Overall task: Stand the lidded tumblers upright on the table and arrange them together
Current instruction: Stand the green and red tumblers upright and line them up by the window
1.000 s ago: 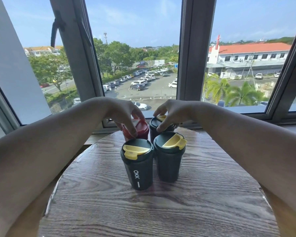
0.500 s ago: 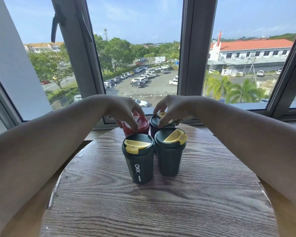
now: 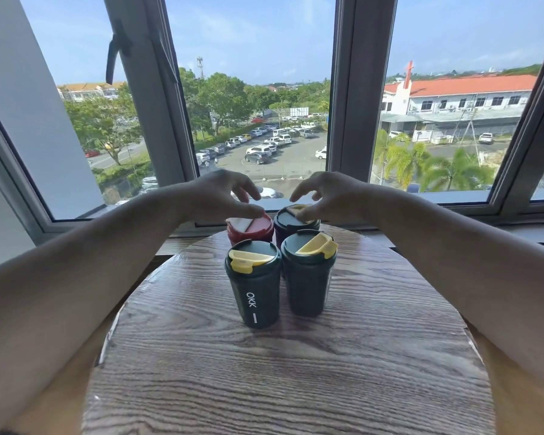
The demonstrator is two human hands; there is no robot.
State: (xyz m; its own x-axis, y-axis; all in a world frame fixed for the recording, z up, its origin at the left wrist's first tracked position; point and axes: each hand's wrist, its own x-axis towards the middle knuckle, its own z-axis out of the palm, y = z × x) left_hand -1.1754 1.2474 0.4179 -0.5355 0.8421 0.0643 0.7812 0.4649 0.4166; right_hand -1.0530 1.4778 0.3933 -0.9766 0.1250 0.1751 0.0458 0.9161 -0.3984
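Several lidded tumblers stand upright in a tight cluster on the round wooden table [image 3: 289,372]. In front are two dark green ones with yellow lid flaps: the left tumbler [image 3: 254,290] marked OKK and the right tumbler [image 3: 309,274]. Behind them stand a red tumbler [image 3: 250,230] with a white flap and a dark purple tumbler [image 3: 292,221] with a yellow flap. My left hand [image 3: 223,196] hovers just above the red lid with fingers spread. My right hand [image 3: 324,196] hovers over the purple lid, fingers apart, fingertips near its flap.
A window sill [image 3: 453,227] and dark window frames [image 3: 349,89] run right behind the table's far edge. The table's bare wood spreads out in front of the cluster, toward me.
Both hands have lifted off the lids of the two back tumblers and opened their fingers. The tumblers stay where they stood.
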